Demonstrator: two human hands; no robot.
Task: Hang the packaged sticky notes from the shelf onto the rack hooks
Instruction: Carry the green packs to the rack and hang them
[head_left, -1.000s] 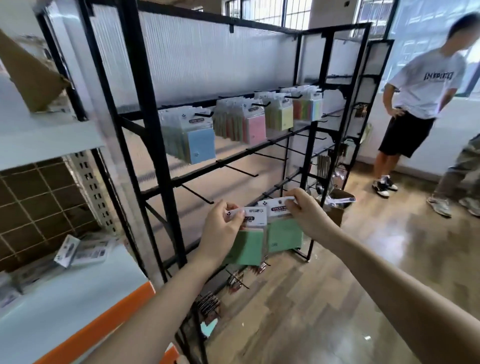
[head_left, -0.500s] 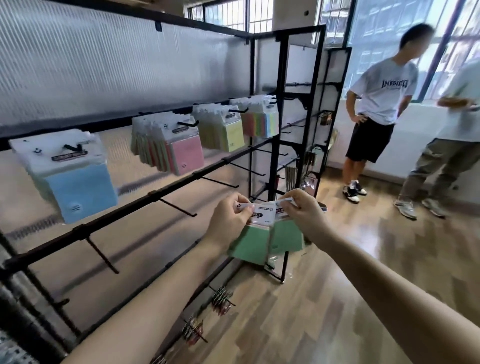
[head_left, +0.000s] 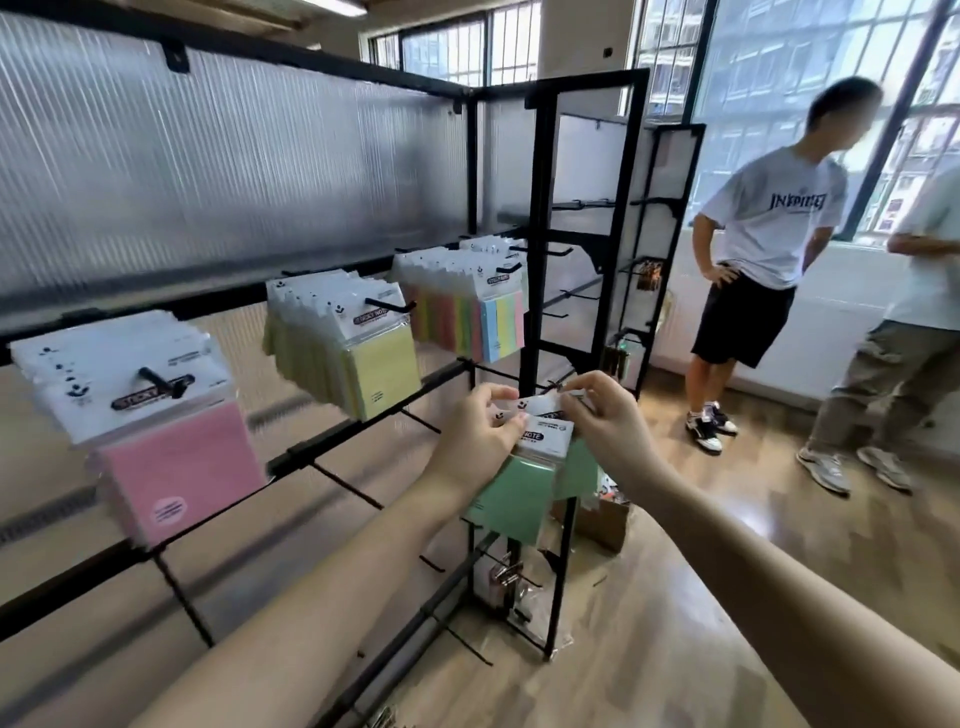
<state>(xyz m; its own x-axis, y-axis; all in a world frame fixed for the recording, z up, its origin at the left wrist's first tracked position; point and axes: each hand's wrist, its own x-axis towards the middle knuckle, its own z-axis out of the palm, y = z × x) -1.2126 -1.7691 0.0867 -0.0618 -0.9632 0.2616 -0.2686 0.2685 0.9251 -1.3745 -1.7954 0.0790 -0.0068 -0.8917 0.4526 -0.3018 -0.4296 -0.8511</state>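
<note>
Two green sticky-note packs (head_left: 511, 483), white headers pinched in left hand (head_left: 475, 441) and right hand (head_left: 605, 421) grips, rear pack mostly hidden.

A wooden floor (head_left: 727, 597) with a glossy sheen runs across the room. A person in a white printed T-shirt (head_left: 779, 218) and black shorts (head_left: 743, 322) stands by tall gridded windows (head_left: 779, 78). A second person in khaki trousers (head_left: 883, 384) stands at the right edge. A cardboard box (head_left: 602, 522) sits on the floor.
</note>
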